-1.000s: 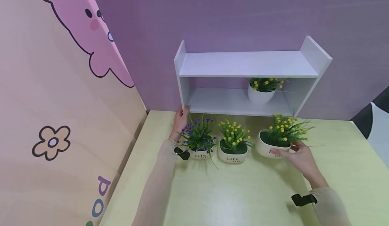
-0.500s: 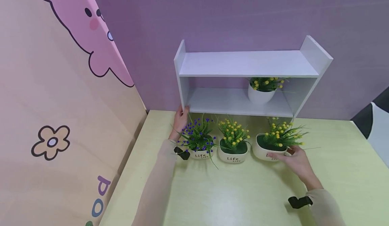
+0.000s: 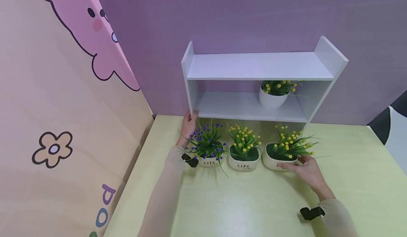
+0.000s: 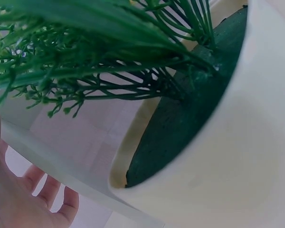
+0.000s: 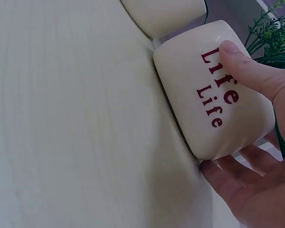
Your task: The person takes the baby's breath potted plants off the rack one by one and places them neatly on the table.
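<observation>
My right hand (image 3: 310,173) grips the right-hand cream pot (image 5: 204,95) of yellow artificial flowers, thumb on its "Life" lettering and fingers round its end. That pot stands upright on the table, in line with the middle yellow-flowered pot (image 3: 244,164) and a purple-flowered pot (image 3: 210,162). My left hand (image 3: 188,125) holds the lower left side panel of the white shelf (image 3: 229,78). In the left wrist view its curled fingers (image 4: 50,190) show at the panel's edge, behind a large, close pot (image 4: 237,142) with green stems.
On the lower shelf board, right of centre, is a white round pot (image 3: 272,100) of yellow flowers. The shelf stands against the purple wall (image 3: 248,14) at the back of the pale table (image 3: 229,201). A decorated wall (image 3: 79,106) borders the left side.
My right hand has brought its flower pot left and slightly towards me, down beside the middle pot. The left hand stays at the shelf's side.
</observation>
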`<state>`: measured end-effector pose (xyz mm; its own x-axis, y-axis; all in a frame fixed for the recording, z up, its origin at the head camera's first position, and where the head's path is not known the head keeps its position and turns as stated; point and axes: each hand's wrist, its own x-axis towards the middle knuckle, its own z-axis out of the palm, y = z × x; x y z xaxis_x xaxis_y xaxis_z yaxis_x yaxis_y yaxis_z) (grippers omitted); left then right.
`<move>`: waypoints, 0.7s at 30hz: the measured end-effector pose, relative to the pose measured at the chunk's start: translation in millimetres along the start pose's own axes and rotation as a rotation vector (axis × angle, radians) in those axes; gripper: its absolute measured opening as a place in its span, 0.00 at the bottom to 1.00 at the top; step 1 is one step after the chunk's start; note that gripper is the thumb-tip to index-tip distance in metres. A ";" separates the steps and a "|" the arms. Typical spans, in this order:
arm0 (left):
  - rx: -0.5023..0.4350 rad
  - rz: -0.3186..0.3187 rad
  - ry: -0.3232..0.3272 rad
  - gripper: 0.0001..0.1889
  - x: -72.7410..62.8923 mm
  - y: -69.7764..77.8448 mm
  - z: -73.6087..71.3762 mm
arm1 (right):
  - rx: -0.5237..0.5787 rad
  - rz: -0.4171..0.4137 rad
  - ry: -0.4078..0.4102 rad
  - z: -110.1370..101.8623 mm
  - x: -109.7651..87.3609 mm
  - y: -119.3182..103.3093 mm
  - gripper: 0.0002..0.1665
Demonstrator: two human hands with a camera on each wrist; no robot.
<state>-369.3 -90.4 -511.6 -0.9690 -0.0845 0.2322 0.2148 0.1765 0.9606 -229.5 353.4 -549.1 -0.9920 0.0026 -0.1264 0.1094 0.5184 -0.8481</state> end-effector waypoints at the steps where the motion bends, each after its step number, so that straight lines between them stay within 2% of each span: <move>1: 0.004 0.005 -0.003 0.27 0.3 0.1 -0.1 | 0.002 -0.007 0.003 0.3 0.2 0.0 0.58; 5: 0.014 0.018 -0.009 0.28 1.0 0.4 -0.1 | 0.006 -0.004 -0.007 0.7 0.0 0.3 0.59; 11: 0.006 -0.008 0.007 0.27 -1.2 2.6 -0.1 | 0.002 0.023 -0.025 1.3 -2.6 -0.8 0.61; 21: -0.003 0.002 -0.005 0.27 -1.8 1.6 0.9 | -0.011 0.008 -0.025 0.2 -6.5 -0.2 0.63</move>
<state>-367.4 -89.1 -510.6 -0.9691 -0.0794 0.2335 0.2173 0.1732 0.9606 -223.1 353.1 -548.2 -0.9892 -0.0139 -0.1462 0.1169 0.5279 -0.8412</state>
